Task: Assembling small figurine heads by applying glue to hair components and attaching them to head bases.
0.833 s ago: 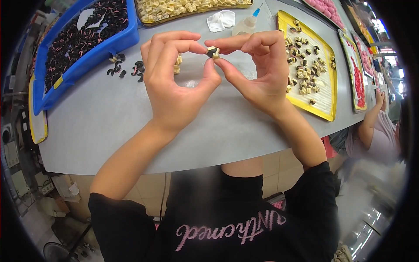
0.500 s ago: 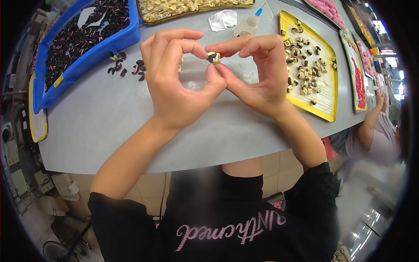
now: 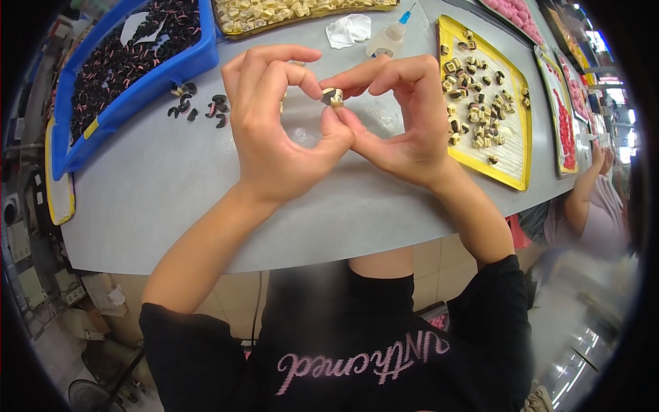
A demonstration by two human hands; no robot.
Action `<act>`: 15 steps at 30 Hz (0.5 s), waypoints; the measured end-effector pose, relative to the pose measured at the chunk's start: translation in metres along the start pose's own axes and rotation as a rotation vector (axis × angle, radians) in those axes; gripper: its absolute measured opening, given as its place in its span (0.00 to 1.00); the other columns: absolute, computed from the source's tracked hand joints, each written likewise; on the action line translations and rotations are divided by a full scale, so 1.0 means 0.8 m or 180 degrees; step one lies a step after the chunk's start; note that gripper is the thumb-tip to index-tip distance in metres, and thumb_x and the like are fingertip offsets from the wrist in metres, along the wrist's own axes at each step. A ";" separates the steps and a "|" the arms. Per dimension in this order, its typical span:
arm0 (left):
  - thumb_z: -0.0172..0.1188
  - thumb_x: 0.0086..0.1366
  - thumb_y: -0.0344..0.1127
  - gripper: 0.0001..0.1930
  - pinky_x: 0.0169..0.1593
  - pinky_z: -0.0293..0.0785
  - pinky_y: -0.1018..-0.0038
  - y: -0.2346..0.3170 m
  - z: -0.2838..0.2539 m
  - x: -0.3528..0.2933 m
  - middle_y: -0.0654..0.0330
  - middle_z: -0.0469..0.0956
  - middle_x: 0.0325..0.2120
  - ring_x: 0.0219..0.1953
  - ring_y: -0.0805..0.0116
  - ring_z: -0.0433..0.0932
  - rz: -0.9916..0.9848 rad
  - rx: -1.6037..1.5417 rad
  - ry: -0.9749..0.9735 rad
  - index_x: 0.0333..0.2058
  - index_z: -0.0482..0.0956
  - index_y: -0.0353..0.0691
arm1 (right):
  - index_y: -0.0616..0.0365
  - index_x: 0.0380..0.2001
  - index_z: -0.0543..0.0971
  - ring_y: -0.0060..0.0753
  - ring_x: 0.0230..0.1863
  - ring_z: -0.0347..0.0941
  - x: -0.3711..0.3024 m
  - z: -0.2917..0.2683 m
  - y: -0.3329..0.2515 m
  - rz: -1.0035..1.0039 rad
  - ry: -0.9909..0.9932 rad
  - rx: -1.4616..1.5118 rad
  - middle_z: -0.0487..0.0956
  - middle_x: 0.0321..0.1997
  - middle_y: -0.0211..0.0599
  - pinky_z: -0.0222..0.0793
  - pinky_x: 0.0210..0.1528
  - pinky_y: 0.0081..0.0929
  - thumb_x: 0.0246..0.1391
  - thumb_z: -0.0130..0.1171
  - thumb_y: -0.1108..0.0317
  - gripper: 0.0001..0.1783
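Between my fingertips, above the grey table (image 3: 274,237), is a small cream-coloured piece with a black part on it (image 3: 333,97). My left hand (image 3: 271,130) pinches it from the left with thumb and index finger. From the right, my right hand (image 3: 405,117) grips the same piece between thumb and index finger. Several loose black curved pieces (image 3: 218,110) lie on the table just left of my left hand. Part of another cream piece shows behind the left fingers, mostly hidden.
A blue bin (image 3: 137,93) of black and pink curved pieces stands at the left. Cream pieces fill a tray (image 3: 302,10) at the back. Near it lie a white cloth (image 3: 348,31) and a needle-tipped bottle (image 3: 388,41). A yellow-rimmed tray (image 3: 527,154) holds black-and-cream pieces. Another person (image 3: 590,199) sits at right.
The piece has shifted slightly down and left and turned a little between my fingertips. My right hand has moved slightly left; both hands keep hold.
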State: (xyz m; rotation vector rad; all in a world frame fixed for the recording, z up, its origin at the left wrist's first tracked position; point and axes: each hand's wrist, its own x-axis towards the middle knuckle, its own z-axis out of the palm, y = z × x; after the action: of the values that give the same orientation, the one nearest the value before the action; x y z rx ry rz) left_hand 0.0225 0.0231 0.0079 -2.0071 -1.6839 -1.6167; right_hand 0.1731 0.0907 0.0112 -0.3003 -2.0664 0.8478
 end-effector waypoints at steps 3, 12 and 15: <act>0.58 0.36 0.29 0.10 0.44 0.61 0.68 -0.002 0.000 0.000 0.58 0.74 0.36 0.41 0.59 0.64 0.0031 0.0003 -0.0028 0.21 0.68 0.40 | 0.57 0.34 0.58 0.34 0.39 0.75 0.000 0.000 -0.002 0.0013 -0.0001 -0.0004 0.76 0.35 0.47 0.69 0.44 0.29 0.39 0.61 0.86 0.25; 0.57 0.36 0.29 0.10 0.45 0.61 0.67 -0.002 0.000 -0.001 0.57 0.73 0.37 0.41 0.58 0.63 0.0055 -0.0050 -0.0069 0.21 0.67 0.40 | 0.60 0.34 0.61 0.29 0.32 0.74 0.000 0.005 0.005 -0.0266 0.0217 -0.0038 0.77 0.33 0.39 0.70 0.39 0.24 0.39 0.64 0.79 0.23; 0.56 0.38 0.28 0.10 0.45 0.61 0.68 -0.002 0.001 0.000 0.57 0.73 0.37 0.41 0.58 0.63 -0.0003 -0.0205 -0.0077 0.23 0.67 0.40 | 0.59 0.34 0.61 0.30 0.34 0.74 0.000 0.005 0.004 -0.0251 0.0225 -0.0005 0.77 0.33 0.39 0.71 0.40 0.25 0.40 0.63 0.80 0.22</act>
State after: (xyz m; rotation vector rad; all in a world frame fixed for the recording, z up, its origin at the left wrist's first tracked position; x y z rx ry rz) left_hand 0.0223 0.0241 0.0065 -2.0635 -1.6618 -1.6749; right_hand 0.1694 0.0915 0.0075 -0.2446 -2.0000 0.7772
